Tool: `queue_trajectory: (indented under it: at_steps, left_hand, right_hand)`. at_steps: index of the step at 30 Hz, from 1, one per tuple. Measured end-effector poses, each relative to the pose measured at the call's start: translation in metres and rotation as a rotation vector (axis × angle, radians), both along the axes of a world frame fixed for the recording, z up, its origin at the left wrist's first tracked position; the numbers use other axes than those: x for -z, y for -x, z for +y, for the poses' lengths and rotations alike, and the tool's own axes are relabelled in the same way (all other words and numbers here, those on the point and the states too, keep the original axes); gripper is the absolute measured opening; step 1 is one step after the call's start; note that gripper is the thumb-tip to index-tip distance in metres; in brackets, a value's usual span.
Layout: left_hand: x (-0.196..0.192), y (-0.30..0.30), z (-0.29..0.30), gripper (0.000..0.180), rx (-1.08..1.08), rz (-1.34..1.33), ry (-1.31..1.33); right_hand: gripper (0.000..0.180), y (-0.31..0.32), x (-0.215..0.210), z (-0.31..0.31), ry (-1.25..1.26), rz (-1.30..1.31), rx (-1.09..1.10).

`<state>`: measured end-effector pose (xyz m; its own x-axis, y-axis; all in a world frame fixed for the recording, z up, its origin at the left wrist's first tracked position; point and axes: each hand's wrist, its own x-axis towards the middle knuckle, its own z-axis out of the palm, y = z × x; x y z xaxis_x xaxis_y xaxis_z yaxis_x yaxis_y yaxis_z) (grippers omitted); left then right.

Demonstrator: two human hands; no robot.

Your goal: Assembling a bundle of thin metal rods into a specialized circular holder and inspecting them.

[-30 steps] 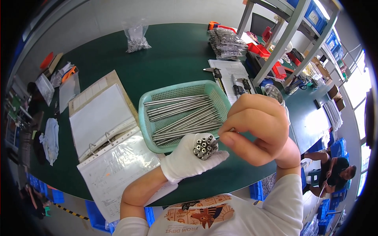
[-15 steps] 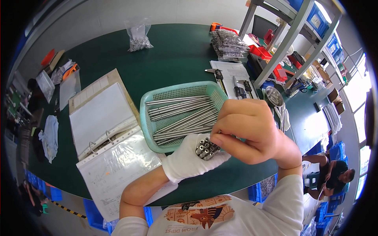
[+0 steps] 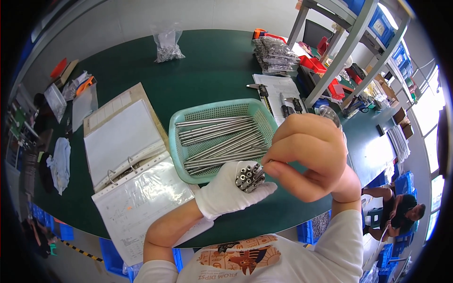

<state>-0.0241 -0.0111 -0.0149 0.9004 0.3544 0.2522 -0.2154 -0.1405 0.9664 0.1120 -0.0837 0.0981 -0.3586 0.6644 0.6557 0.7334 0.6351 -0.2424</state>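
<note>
My left hand (image 3: 224, 192), in a white glove, is wrapped round a bundle of thin metal rods (image 3: 249, 178). Their round ends, with holes in them, face up out of the glove. Just right of these ends, my bare right hand (image 3: 306, 158) is closed in a pinch, thumb against forefinger. Whatever lies between those fingertips is too small to make out. Behind both hands stands a light green plastic basket (image 3: 175, 141) with perforated walls. Several long, shiny metal rods (image 3: 214, 129) lie in it, some partly hidden by my right hand.
An open ring binder (image 3: 123, 137) with sheets lies left of the basket. Calipers (image 3: 262, 92) rest on paper (image 3: 278, 85) beyond it. Bagged metal parts (image 3: 275, 54) and a shelf post (image 3: 339, 56) stand at the back right. Another person (image 3: 401, 210) sits at the far right.
My right hand has moved a little to the right, away from the rod ends, still pinched. The left hand stays in place round the bundle.
</note>
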Motion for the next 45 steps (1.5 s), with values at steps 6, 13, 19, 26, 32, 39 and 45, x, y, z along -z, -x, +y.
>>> queue_trajectory:
  at_steps: [6,13,19,26,32,39,45]
  left_hand:
    - [-0.004,0.001,0.000,0.012,0.009,-0.024,0.053]
    - [-0.002,-0.003,-0.002,0.011,0.023,-0.071,0.076]
    - [-0.002,-0.001,0.001,0.011,0.031,-0.019,0.041]
    - [-0.002,-0.002,-0.001,0.012,0.047,-0.046,0.106]
    - [0.003,0.000,0.001,0.009,0.057,-0.045,0.040]
    - [0.000,-0.002,-0.002,0.008,0.031,-0.067,0.056]
    - [0.012,-0.008,-0.004,0.010,-0.010,-0.066,0.134]
  right_hand:
    - [0.007,-0.002,0.005,0.000,0.017,0.006,0.007]
    - [0.010,-0.001,0.007,0.005,0.013,0.003,-0.040]
    - [0.007,0.000,0.004,0.001,-0.004,-0.019,0.007]
    - [0.006,0.001,0.003,-0.002,0.051,-0.062,0.002]
    - [0.005,0.001,0.008,-0.001,0.030,-0.065,-0.069]
    - [0.010,0.004,0.005,-0.001,-0.029,0.009,-0.011]
    - [0.007,0.002,0.004,0.003,0.022,-0.055,0.005]
